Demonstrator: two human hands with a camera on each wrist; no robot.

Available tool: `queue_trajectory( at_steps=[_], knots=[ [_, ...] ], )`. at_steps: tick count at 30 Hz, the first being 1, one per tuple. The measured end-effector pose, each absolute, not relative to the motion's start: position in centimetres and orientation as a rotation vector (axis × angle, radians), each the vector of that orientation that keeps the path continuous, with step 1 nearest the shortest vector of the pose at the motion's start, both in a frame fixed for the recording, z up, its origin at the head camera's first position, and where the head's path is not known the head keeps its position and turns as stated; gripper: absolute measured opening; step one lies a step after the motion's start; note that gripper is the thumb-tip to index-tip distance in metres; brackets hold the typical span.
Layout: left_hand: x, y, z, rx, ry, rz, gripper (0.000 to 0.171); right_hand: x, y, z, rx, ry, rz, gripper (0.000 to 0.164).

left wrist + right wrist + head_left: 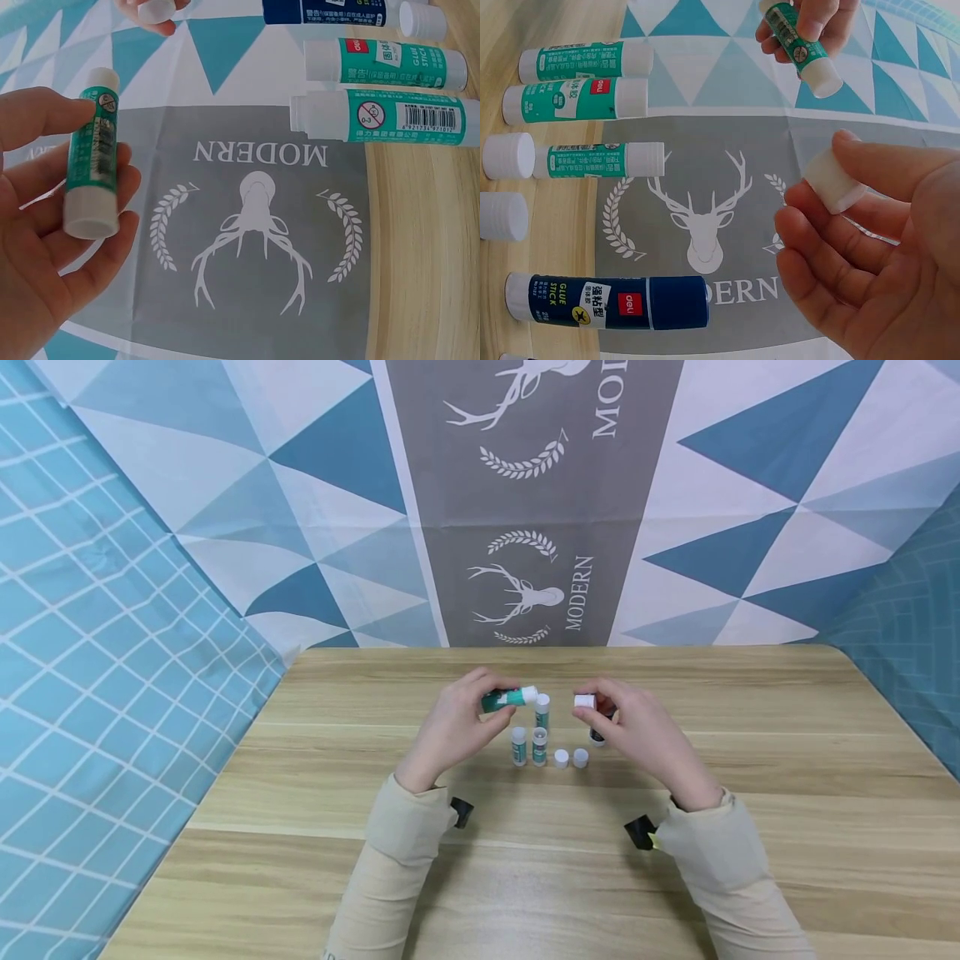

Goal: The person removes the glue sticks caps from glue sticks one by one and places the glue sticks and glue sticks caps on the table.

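My left hand [459, 720] holds a green glue stick [508, 697] with white ends, tilted above the table, thumb on one side and fingers on the other. Across from it, my right hand [643, 731] pinches a white cap [832, 181] between thumb and fingers. A gap separates the cap from the held stick. Between and below the hands stand green glue sticks: one at the back [542, 713], one at front left [519, 748], and an uncapped one [539, 750] beside it. A dark blue glue stick [607, 301] stands by the right hand, partly hidden by it in the head view.
Two loose white caps, one left [561, 759] and one right [581, 758], sit on the wooden table [300, 877] in front of the sticks. Behind the table's far edge hangs a patterned cloth [525, 502] with deer prints. Black wrist-camera parts show under both sleeves.
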State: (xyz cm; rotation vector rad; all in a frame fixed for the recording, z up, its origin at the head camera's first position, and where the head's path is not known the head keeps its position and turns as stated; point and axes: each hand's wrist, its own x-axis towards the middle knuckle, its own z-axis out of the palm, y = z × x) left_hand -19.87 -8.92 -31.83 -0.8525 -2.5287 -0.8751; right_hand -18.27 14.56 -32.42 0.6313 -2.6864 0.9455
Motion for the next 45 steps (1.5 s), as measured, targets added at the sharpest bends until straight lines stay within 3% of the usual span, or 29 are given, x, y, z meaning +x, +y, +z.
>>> queue_trajectory(
  at_steps=[10, 32, 38, 45],
  knots=[
    [-20.00, -9.02, -31.88, -0.805, -2.573, -0.916, 0.022, -18.50, 14.98, -32.54, 0.600, -2.762, 0.925, 0.030],
    [-20.39, -9.19, -32.24, -0.767, -2.647, -0.866, 0.021, -18.58, 15.37, -32.55, 0.618, -2.809, 0.840, 0.016],
    [-20.46, -9.11, -32.27, -0.796, -2.664, -0.854, 0.034, -18.68, 15.39, -32.58, 0.621, -2.833, 0.763, 0.014],
    [-20.48, -9.08, -32.45, -0.794, -2.702, -0.828, 0.018, -18.86, 15.54, -32.72, 0.593, -2.873, 0.713, 0.016]
  ],
)
